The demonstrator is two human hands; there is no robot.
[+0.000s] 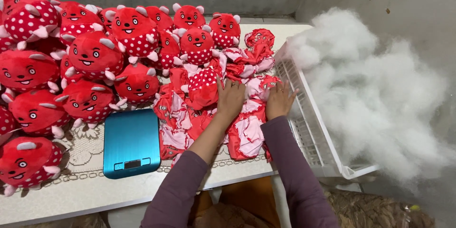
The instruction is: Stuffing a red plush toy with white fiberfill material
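Both hands lay flat on the heap of unstuffed red and pink toy skins [209, 114] in the middle of the counter [85, 192], fingers spread wide and holding nothing yet. The left hand [230, 97] pressed on the skins near a limp one with a white-dotted belly, while the right hand [279, 100] rested just beside it, at the heap's edge against the white plastic basket [308, 128]. That basket, tipped on its side, spilled a great cloud of white stuffing fibre [380, 90] well within reach of the right arm. To the left stood the finished plush toys [95, 57], round and full, crowded together, with a blue kitchen scale [130, 142] lying flat in front of them. From where I stood, sorting the heap seemed to call for a light touch: the skins were thin and tangled, so one would have done best to pinch a single skin by an edge and lift it free rather than drag several, keeping the loose fibre from catching on the rest.
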